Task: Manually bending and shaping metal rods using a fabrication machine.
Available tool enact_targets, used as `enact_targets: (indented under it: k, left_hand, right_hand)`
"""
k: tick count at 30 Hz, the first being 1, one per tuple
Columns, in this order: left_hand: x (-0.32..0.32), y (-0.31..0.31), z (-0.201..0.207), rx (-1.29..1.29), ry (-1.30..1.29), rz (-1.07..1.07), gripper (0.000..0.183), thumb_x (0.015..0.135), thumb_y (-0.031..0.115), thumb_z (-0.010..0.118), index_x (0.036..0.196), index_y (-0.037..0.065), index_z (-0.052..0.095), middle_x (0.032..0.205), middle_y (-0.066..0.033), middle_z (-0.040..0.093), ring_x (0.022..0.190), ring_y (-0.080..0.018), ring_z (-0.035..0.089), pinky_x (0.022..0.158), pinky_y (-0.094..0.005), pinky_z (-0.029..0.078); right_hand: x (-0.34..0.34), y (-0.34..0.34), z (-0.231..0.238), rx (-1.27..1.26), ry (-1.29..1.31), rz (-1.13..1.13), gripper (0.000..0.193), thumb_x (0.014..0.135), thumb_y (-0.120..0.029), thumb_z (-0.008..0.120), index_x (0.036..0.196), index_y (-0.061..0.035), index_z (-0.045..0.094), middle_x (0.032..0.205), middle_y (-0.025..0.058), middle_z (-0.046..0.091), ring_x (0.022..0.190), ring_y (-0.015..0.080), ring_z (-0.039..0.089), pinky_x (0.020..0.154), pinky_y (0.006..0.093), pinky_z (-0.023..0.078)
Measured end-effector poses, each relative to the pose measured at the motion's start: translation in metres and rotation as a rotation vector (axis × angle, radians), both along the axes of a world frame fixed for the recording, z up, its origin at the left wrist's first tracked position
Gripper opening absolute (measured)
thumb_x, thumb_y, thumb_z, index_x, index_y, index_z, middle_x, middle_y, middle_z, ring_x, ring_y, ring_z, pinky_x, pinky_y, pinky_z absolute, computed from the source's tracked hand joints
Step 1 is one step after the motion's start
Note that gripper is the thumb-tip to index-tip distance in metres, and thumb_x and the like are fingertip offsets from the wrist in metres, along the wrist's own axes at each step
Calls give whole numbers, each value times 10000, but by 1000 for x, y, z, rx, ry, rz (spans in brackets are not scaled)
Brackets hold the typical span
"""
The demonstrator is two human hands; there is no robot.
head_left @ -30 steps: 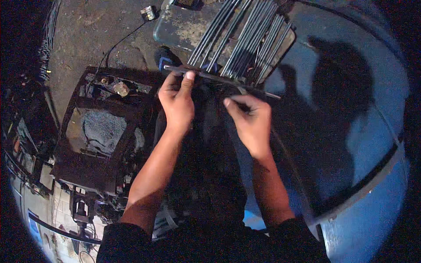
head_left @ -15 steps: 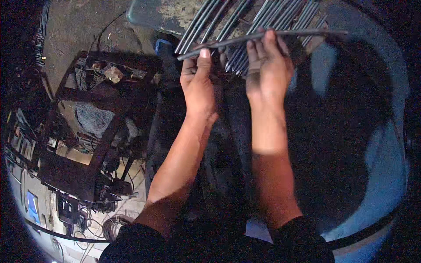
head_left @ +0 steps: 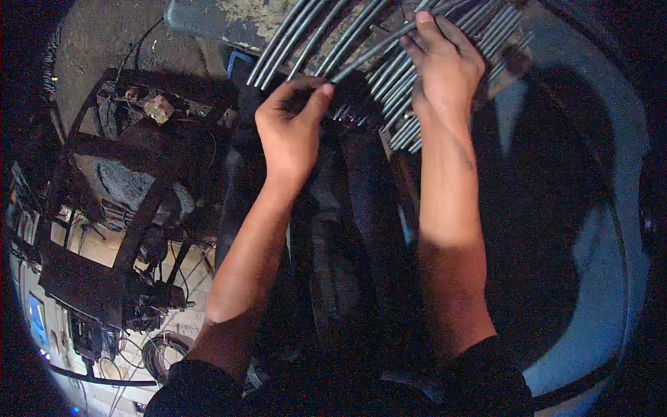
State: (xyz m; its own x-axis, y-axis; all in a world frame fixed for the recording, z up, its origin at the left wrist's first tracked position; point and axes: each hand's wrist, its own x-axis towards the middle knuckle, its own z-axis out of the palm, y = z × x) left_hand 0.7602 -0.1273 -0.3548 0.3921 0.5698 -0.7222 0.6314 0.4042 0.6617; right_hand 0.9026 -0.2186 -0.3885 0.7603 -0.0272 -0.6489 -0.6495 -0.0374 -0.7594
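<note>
A thin grey metal rod (head_left: pixel 372 52) slants up to the right between my two hands, over a worn bench top. My left hand (head_left: pixel 290 128) pinches its near end between thumb and forefinger. Farther along, my right hand (head_left: pixel 448 76) grips the rod between thumb and fingers, and the rod's far part is hard to make out among the others. Several similar rods lie side by side on the bench, one group (head_left: pixel 286 45) to the left of the held rod and a denser group (head_left: pixel 397 94) under and beside my right hand.
The bench (head_left: pixel 198 17) has a grey-green edge and flaking patches. A dark metal frame (head_left: pixel 104 144) stands on the left, with a pale lump (head_left: pixel 158 109) on it. Coiled cable (head_left: pixel 158 356) lies at the lower left. A blue-edged object (head_left: pixel 240 61) is beside the bench.
The rod has swung from nearly level to a steep slant, its left end lower. My right hand has moved up and right, my left hand slightly left and down. The view has shifted.
</note>
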Motion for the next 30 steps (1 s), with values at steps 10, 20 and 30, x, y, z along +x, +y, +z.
enact_targets:
  k: [10, 20, 30]
  left_hand:
    - [-29, 14, -14, 443, 64, -349, 147, 732, 94, 718, 841, 11, 664, 802, -147, 639, 749, -281, 624, 699, -334, 478]
    - [-50, 23, -15, 363, 111, -347, 178, 742, 104, 718, 866, -6, 651, 816, -153, 639, 757, -268, 632, 705, -325, 472]
    - [-56, 23, -27, 230, 164, -266, 187, 759, 115, 705, 869, -25, 650, 847, -158, 655, 787, -256, 642, 732, -316, 473]
  right_hand:
    - [0, 29, 21, -400, -114, 184, 223, 845, -19, 613, 972, 162, 588, 884, 183, 635, 742, 217, 618, 690, 306, 525]
    - [-1, 43, 18, -451, -35, 267, 342, 850, -59, 613, 1092, 171, 539, 960, 239, 628, 787, 228, 628, 704, 293, 527]
    - [-1, 41, 17, -666, -90, 516, 186, 825, -72, 655, 888, 103, 636, 762, 149, 642, 636, 162, 581, 579, 308, 469]
